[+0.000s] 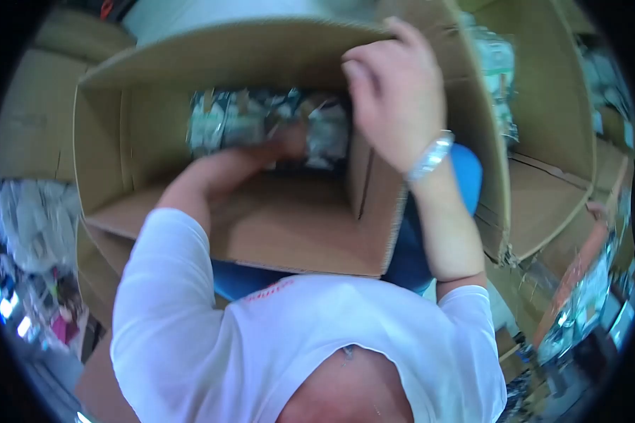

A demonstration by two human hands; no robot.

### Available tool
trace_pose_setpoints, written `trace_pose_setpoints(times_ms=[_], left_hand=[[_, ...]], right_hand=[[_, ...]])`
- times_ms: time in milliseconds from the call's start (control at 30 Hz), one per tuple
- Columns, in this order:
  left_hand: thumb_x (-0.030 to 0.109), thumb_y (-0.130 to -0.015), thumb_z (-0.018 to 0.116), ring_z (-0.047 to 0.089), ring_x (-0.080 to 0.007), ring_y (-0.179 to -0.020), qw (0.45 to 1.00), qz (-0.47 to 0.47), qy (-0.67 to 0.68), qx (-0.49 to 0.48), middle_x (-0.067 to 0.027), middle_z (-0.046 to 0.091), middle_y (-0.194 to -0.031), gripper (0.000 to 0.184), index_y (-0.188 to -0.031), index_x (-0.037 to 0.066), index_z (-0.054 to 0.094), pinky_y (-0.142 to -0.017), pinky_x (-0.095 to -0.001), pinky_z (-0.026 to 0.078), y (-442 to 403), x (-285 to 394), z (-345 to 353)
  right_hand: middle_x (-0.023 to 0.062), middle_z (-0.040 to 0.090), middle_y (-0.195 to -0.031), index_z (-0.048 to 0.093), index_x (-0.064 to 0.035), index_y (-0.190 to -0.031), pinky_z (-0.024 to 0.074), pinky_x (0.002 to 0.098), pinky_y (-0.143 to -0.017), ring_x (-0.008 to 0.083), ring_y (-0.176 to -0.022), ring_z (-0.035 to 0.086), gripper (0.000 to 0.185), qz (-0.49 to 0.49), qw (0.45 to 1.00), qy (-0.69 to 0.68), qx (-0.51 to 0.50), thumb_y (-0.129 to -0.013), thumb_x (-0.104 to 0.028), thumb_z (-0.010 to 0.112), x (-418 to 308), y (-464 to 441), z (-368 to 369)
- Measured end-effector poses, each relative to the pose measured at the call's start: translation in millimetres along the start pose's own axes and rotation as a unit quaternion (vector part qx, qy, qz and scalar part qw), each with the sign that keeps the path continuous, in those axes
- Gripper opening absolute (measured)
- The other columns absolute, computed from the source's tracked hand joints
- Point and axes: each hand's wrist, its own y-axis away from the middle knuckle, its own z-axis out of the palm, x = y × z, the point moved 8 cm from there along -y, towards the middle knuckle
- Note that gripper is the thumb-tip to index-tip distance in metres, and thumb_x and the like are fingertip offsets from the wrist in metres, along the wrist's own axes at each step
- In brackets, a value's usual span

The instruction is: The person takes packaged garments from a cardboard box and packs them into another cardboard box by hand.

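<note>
An open cardboard box [289, 225] stands against my body, its walls upright. Packed along its inner far side are clear plastic-wrapped packages [236, 127] with pale and dark contents. My left hand [289, 142] reaches down inside and lies over these packages. It is blurred, so its fingers and anything in them cannot be made out. At the box's far right corner is my right hand [398, 92], its fingers bent over the rim and a silvery bracelet [432, 155] round the wrist.
To the right stands another open carton [543, 187] with plastic-wrapped packages [497, 70] in it. Clear plastic bags [39, 222] are heaped at the left, below a cardboard carton [39, 113]. What looks like another person's arm [575, 271] shows at the far right.
</note>
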Motion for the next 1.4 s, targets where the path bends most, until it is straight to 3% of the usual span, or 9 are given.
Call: trace_pose_setpoints(times_ms=[100,400,467,600,700,800,967,1133,1400], left_hand=[[0.028,-0.08,0.065,0.061,-0.0331,-0.106,0.955,0.286,0.075,0.024,-0.0189,0.066,-0.112,0.04,-0.114,0.005,0.065,-0.092,-0.0446,0.049,7,89,-2],[0.023,-0.09,0.061,0.057,-0.0339,-0.116,0.973,0.175,-0.025,0.147,-0.0186,0.063,-0.122,0.039,-0.125,0.007,0.06,-0.101,-0.043,0.044,100,103,-169],[0.02,-0.091,0.061,0.057,-0.0334,-0.118,0.928,0.217,-0.005,0.303,-0.0196,0.062,-0.126,0.039,-0.127,0.004,0.058,-0.101,-0.0428,0.044,173,135,-223],[0.013,-0.089,0.064,0.059,-0.0347,-0.117,0.957,0.069,0.095,0.264,-0.0213,0.062,-0.124,0.044,-0.131,0.003,0.056,-0.102,-0.0404,0.044,267,162,-235],[0.002,-0.089,0.061,0.062,-0.0222,-0.111,0.914,0.066,0.273,0.293,-0.0151,0.067,-0.116,0.044,-0.133,-0.001,0.054,-0.097,-0.0345,0.047,301,193,-216],[0.003,-0.091,0.059,0.066,-0.0275,-0.105,0.87,0.032,0.354,0.342,-0.02,0.067,-0.112,0.035,-0.125,-0.003,0.059,-0.092,-0.0355,0.049,303,214,-196],[0.001,-0.088,0.057,0.066,-0.0362,-0.095,0.851,0.008,0.256,0.459,-0.0237,0.066,-0.103,0.029,-0.116,-0.005,0.062,-0.086,-0.0362,0.051,313,236,-192],[-0.004,-0.081,0.057,0.067,-0.0367,-0.086,0.859,-0.001,0.23,0.457,-0.0222,0.067,-0.095,0.029,-0.11,-0.003,0.064,-0.079,-0.0382,0.053,306,241,-203],[-0.004,-0.079,0.059,0.066,-0.0332,-0.071,0.87,-0.018,0.243,0.43,-0.0181,0.066,-0.079,0.016,-0.093,-0.002,0.067,-0.066,-0.0359,0.051,298,225,-196]], right_hand=[[0.0127,0.068,-0.086,0.069,-0.0071,-0.079,0.0448,0.0454,-0.098,0.0358,-0.106,0.06,0.005,0.039,0.998,-0.02,-0.034,-0.078,-0.009,0.065,3,-2,-1],[0.0123,0.07,-0.084,0.069,-0.0051,-0.079,0.0465,0.0424,-0.094,0.0342,-0.103,0.064,0.015,0.053,0.963,-0.218,0.151,-0.084,-0.015,0.059,30,32,-31],[0.0126,0.071,-0.086,0.071,-0.0026,-0.085,0.0509,0.0382,-0.087,0.0295,-0.094,0.068,0.019,0.064,0.91,-0.356,-0.204,-0.087,-0.017,0.058,17,43,-50],[0.0072,0.073,-0.082,0.072,-0.0013,-0.09,0.0557,0.0288,-0.069,0.0113,-0.072,0.07,0.029,0.173,0.871,-0.408,-0.213,-0.091,-0.028,0.062,119,32,-139],[0.0166,0.07,-0.084,0.071,-0.0085,-0.093,0.0542,0.0404,-0.071,0.0291,-0.076,0.069,0.026,0.163,0.985,0.058,0.001,-0.087,-0.029,0.056,276,27,-179],[0.0215,0.069,-0.098,0.065,-0.0006,-0.105,0.0537,0.0419,-0.085,0.0351,-0.095,0.066,0.042,0.344,0.881,0.205,-0.253,-0.08,-0.035,0.064,439,96,-104],[0.0236,0.044,-0.141,0.037,-0.0098,-0.143,0.0477,0.0477,-0.096,0.0361,-0.126,0.05,0.085,0.417,0.841,0.232,-0.256,-0.075,-0.041,0.077,467,144,-20],[0.0235,0.028,-0.149,0.031,-0.0145,-0.149,0.0382,0.059,-0.102,0.0393,-0.135,0.035,0.089,0.406,0.767,0.496,0.036,-0.075,-0.033,0.077,558,175,61],[0.0266,0.068,-0.101,0.06,-0.006,-0.123,0.0503,0.0461,-0.089,0.043,-0.1,0.064,0.051,0.413,0.902,0.112,-0.062,-0.082,-0.035,0.066,605,170,-67]])
